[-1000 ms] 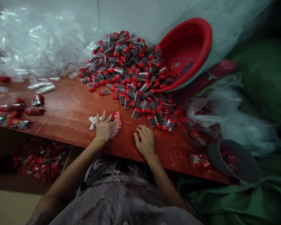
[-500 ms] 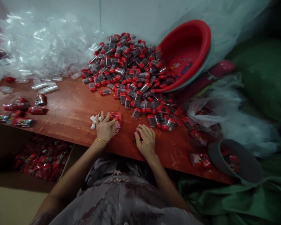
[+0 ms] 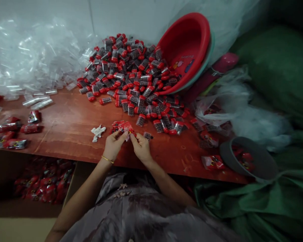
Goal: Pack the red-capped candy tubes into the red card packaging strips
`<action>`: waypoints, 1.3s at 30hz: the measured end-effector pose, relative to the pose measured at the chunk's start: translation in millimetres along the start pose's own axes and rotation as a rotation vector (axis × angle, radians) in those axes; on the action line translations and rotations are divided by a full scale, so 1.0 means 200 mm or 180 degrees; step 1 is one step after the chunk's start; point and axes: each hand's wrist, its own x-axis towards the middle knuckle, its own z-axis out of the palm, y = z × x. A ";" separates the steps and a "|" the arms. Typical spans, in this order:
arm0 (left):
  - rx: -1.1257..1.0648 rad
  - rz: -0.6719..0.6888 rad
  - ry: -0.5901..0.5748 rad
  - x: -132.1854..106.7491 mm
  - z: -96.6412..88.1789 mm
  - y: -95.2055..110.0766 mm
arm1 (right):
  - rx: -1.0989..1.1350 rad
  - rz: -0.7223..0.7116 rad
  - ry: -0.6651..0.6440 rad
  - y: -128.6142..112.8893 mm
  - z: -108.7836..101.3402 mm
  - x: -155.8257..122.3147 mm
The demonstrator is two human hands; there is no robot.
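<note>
My left hand point(image 3: 112, 146), with a gold bangle at the wrist, and my right hand point(image 3: 141, 147) meet at the table's front. Both pinch the near edge of a red printed plastic sleeve point(image 3: 126, 126) between thumb and fingers. More red printed sleeves point(image 3: 114, 128) lie just beyond my left fingers. Beside my right fingertips rests a small clear container point(image 3: 147, 135) with dark contents. Crumpled white scraps point(image 3: 98, 132) lie left of my left hand. Farther back rises a big heap of red-capped clear containers point(image 3: 131, 74) filled with dark pieces.
A red basin point(image 3: 204, 37) leans over the heap's right side. Clear plastic tubes point(image 3: 35, 57) are piled at back left. Wrapped red packs point(image 3: 31, 128) lie at left, above a cardboard box of packs point(image 3: 45, 185). A grey bowl point(image 3: 226, 158) stands at the right edge.
My right hand has left the small container and moved left to join my left hand. My left hand has gone from lying on the sleeves to pinching one. The view has shifted slightly.
</note>
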 end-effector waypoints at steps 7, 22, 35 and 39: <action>-0.0925 -0.0604 0.0037 -0.06 0.05 0.01 | -0.0402 -0.0208 -0.0010 -0.01 -0.02 -0.03; -0.1070 -0.1134 0.0236 0.01 0.03 0.09 | -0.2506 -0.1316 -0.2149 0.09 -0.60 0.21; -0.0981 -0.1164 0.0347 -0.01 -0.01 0.07 | -0.2848 -0.1532 -0.2166 0.11 -0.50 0.16; -0.0981 -0.1336 0.0261 -0.01 0.01 0.06 | -0.2993 -0.1585 -0.1710 0.11 -0.47 0.06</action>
